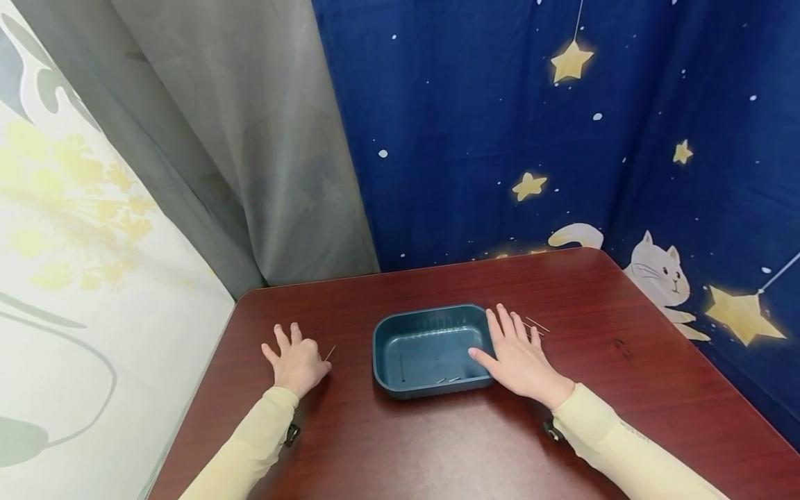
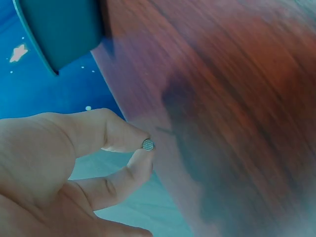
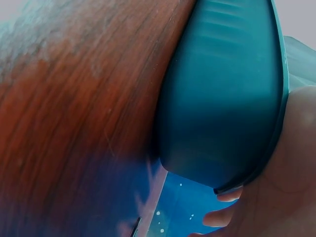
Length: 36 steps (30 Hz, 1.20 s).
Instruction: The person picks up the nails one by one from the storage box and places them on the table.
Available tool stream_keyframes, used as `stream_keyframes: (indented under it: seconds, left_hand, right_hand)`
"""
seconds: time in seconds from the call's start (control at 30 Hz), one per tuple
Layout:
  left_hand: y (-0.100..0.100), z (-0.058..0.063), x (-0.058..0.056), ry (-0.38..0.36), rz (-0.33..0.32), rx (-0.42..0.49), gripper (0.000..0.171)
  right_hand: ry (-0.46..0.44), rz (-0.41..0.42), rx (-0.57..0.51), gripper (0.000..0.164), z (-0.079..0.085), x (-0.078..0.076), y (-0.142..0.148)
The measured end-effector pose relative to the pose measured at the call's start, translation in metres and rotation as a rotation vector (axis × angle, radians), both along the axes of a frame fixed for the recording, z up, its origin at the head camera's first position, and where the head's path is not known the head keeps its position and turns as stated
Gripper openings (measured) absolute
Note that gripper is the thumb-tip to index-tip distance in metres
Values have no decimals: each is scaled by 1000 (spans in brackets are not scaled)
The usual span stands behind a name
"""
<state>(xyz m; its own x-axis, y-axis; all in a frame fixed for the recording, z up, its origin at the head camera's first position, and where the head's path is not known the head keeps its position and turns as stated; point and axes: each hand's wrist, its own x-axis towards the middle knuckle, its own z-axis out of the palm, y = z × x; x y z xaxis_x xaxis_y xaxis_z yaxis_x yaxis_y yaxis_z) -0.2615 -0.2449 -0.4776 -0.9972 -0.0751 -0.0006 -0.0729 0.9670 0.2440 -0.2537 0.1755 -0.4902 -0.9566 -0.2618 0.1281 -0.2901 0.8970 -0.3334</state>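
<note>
Between thumb and forefinger my left hand [image 1: 301, 364] pinches a thin metal nail [image 1: 330, 352], above the table left of the box. In the left wrist view the nail's round, cross-hatched head [image 2: 148, 144] shows at the fingertips. A dark teal plastic box [image 1: 431, 389] stands mid-table. My right hand [image 1: 520, 360] rests with spread fingers on its right rim, the thumb over the inside. Inside lie a long dark nail [image 1: 403, 368] and a few short metal pieces [image 1: 448, 380]. Several thin nails [image 1: 537, 324] lie on the table beyond my right hand, partly hidden by its fingers.
The reddish-brown wooden table [image 1: 425, 444] has rounded far corners. A grey curtain [image 1: 269, 173] and a blue star-patterned curtain [image 1: 469, 139] hang behind it. On the left is a pale patterned surface [image 1: 81, 333].
</note>
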Motion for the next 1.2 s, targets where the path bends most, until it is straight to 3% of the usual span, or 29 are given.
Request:
stream_keyframes:
  seconds: [0.47,1.0,1.2]
  left_hand:
    - [-6,-11,1,-20,4,-31,13]
    - [-6,-10,-2,-35,-1,-37,15]
    - [-4,-4,-2,-53,-21,-44,22]
  right_hand:
    - [5,-4,3,95,-2,2,-1]
    - [11,-8,1,95,1,1,-2]
    - [6,-8,8,95,1,2,-2]
